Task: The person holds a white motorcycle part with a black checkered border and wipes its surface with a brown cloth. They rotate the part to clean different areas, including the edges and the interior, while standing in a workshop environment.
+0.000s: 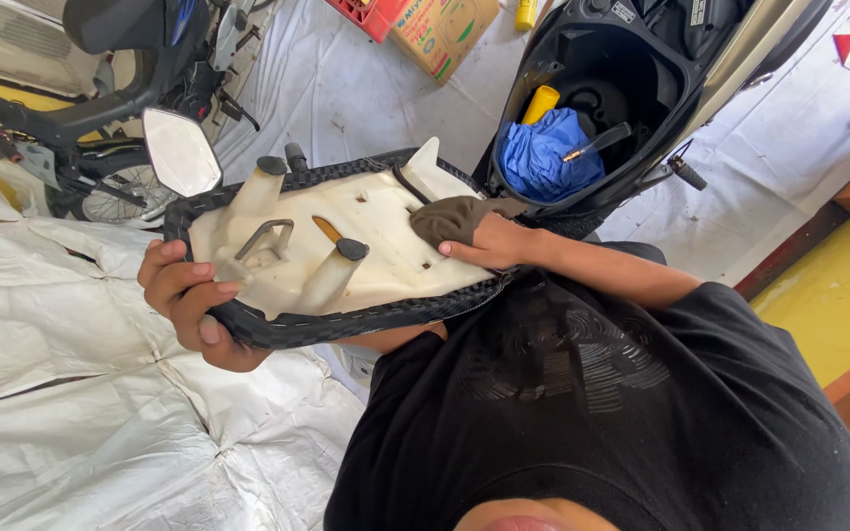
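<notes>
Beyond the right hand stands a scooter with its black under-seat storage tub (632,74) open to view, a crumpled blue cloth (543,157) and a yellow cylinder (541,102) lying inside it. Under and to the left of both hands spreads a white crinkled tarpaulin sheet (61,393). Between the hands, held against the person's black shirt, is an upturned scooter seat (346,251), its cream plastic base facing up with a black textured cover wrapped around the rim. The left hand (189,300) grips the seat's near-left edge, fingers curled over the rim. The right hand (499,243) presses a small brown-grey rag (453,218) onto the base at the seat's right end. Just above the left hand a rear-view mirror (180,150) of a second motorbike shows.
</notes>
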